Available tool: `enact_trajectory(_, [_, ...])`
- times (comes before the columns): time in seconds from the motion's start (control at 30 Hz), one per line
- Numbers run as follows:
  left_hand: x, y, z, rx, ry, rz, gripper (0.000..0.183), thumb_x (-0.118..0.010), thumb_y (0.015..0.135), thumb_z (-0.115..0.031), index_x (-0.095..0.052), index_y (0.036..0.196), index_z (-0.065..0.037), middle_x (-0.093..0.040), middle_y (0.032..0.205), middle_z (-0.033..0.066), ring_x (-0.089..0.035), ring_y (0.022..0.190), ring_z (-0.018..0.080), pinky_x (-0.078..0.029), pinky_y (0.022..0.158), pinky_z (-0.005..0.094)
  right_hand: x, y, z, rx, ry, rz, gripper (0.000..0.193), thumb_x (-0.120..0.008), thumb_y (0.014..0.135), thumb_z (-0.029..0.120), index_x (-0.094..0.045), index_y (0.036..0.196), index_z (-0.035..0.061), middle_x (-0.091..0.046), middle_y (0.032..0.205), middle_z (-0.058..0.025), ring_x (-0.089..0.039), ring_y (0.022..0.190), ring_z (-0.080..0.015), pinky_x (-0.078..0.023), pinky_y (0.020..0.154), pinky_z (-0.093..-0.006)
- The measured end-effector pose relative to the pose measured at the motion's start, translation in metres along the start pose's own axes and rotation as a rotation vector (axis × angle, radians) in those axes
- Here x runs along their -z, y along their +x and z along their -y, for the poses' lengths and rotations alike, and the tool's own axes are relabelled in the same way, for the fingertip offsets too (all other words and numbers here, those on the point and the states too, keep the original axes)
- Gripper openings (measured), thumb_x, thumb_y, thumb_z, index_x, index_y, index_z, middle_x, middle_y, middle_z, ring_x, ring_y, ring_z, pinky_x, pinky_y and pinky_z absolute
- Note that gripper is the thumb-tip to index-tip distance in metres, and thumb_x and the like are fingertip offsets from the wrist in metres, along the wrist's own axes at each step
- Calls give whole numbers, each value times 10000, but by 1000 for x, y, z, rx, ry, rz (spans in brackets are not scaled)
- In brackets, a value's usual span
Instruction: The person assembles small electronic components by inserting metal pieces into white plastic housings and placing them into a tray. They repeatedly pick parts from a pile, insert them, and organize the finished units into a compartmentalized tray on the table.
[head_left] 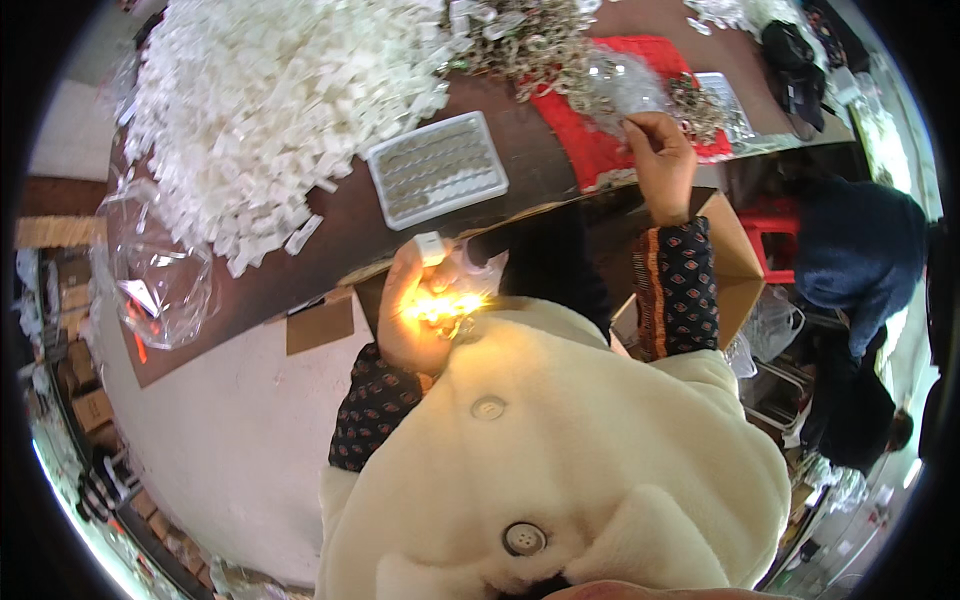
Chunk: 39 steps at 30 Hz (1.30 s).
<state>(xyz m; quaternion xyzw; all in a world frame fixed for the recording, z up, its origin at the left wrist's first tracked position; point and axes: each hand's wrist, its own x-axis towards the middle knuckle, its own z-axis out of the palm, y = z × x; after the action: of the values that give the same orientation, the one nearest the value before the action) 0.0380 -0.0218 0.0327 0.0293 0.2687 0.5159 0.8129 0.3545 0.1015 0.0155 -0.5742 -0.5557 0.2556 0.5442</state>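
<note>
Close to my body, my left hand [402,325] is closed around a string of small glowing lights [447,303]. A little white plastic box [430,248] sticks up from its fingertips. Over the table's front edge my right hand [664,168] is raised, thumb and forefinger pinched together; whatever they hold is too small to make out. Just beyond those fingers, a crumpled clear plastic bag [628,82] lies on a red cloth [580,135]. A heap of thin tangled light strings [535,45] spreads behind it.
A large pile of small white plastic pieces [270,100] covers the table's left side. Beside it sits a white tray [437,168] with rows of small grey pieces. A clear bag [160,270] lies far left. A cardboard box [735,265] and another person [860,260] are at right.
</note>
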Motion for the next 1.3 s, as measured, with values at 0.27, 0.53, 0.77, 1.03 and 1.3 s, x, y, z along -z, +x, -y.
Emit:
enact_trajectory(0.27, [-9, 2, 2, -144, 133, 113, 179, -612, 974, -144, -602, 1138, -72, -670, 1043, 101, -575, 733, 100, -489, 559, 219, -46, -56, 80, -120, 528, 341, 105, -629, 930, -9, -637, 1035, -5, -698, 966, -79, -669, 846, -134, -519, 761, -259])
enact_trajectory(0.53, [-12, -4, 5, -291, 148, 112, 145, -615, 981, -153, -628, 1107, -84, -633, 856, 26, -547, 693, 53, -449, 548, 182, -92, -91, 125, 37, 427, 590, 80, -663, 891, -20, -668, 969, -4, -707, 1049, -124, -674, 901, -140, -542, 792, -278])
enact_trajectory(0.77, [-5, -7, 1, -345, 355, 44, 160, -583, 994, -156, -612, 1128, -74, -587, 839, 30, -487, 651, 47, -388, 531, 161, -99, -94, 125, 201, 308, 555, 126, -693, 885, 20, -682, 1010, 26, -713, 1051, -120, -704, 896, -176, -557, 772, -276])
enact_trajectory(1.03, [-5, -6, 2, -384, 327, -9, 119, -679, 928, -106, -631, 1018, -45, -669, 864, 17, -548, 636, 30, -377, 484, 142, -88, -86, 125, 281, 218, 635, 165, -706, 841, 7, -666, 988, 73, -709, 1039, -108, -694, 938, -245, -544, 816, -349])
enact_trajectory(1.3, [-1, 2, -7, -183, 99, 85, 237, -520, 995, -248, -580, 1135, -66, -569, 1054, 120, -543, 740, 173, -415, 472, 218, -42, -6, 38, 347, -582, -174, 281, -764, 770, 97, -661, 1025, 37, -620, 1106, -155, -548, 1058, -360, -435, 933, -449])
